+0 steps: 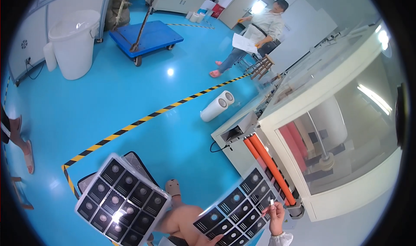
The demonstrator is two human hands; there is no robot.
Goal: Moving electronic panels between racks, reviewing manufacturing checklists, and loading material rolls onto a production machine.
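Note:
A sheet of black label-like panels with round spots, some white and some blue, slopes down from the machine's orange rollers toward my lap. My left hand grips its lower edge, thumb lying on top; the rest of that hand is cut off or hidden. Over the sheet's right side, my right hand is closed in a pinch on a small white piece. Left of my knees lies a glossy stack of similar black-panel sheets, reflecting a bright light.
Two orange rollers front the cream machine at right. White cylinders lie on the floor beyond. Farther off are a blue trolley, a white bin and a seated person with a paper. Another person's foot shows at left.

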